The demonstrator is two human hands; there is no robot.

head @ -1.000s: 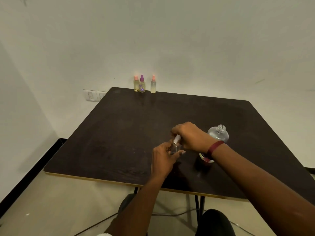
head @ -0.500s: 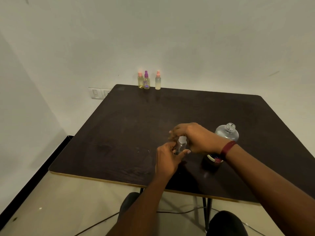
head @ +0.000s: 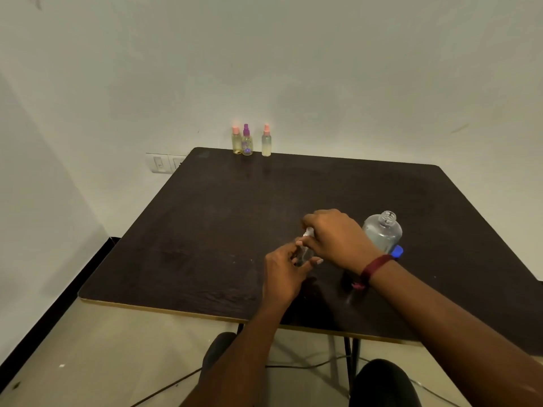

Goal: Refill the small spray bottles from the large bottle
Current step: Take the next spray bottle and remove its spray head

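**Near the table's front edge: a spray head worked at the neck of a small bottle**

Between both hands, a clear small spray bottle (head: 305, 253) stands on the dark table (head: 223, 218), near its front edge. The left hand (head: 283, 271) curls its fingers round the bottle's body. The right hand (head: 335, 239) pinches the white spray head (head: 309, 232) from above.

I judge this to be the twisting step at the neck. Whether the head is coming off for filling or going on afterwards cannot be told, since the hands hide the liquid level. The next move calls for a firm hold on the body while the top turns. After that comes either a pour or setting this bottle aside.

The large bottle (head: 382, 233) stands uncapped just right of the right hand, with a blue piece (head: 397, 251), likely its cap, at its base. A row of three small bottles (head: 247, 141) stands at the far edge by the wall.

No writing is readable. A purple mark on the middle one is too small to make out.
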